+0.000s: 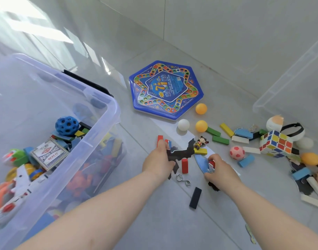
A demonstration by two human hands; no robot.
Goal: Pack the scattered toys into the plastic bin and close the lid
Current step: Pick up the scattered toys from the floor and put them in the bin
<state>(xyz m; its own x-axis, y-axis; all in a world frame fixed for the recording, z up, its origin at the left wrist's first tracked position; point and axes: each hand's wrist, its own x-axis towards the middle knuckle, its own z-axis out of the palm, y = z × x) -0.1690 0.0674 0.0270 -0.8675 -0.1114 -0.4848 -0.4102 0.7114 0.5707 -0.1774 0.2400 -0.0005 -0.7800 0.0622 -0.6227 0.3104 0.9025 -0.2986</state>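
The clear plastic bin stands at the left, holding a blue holed ball, a playing-card box and several other toys. Its clear lid leans at the right. My left hand grips a black flat puzzle piece on the floor, beside a red block. My right hand pinches a small red and blue piece over a blue flat puzzle piece. A red block stands between my hands. A small doll figure lies just beyond them.
A blue hexagonal game board lies ahead. Ping-pong balls, a pink ball, a cube puzzle and several coloured blocks are scattered right. A metal ring puzzle and a black block lie near my wrists.
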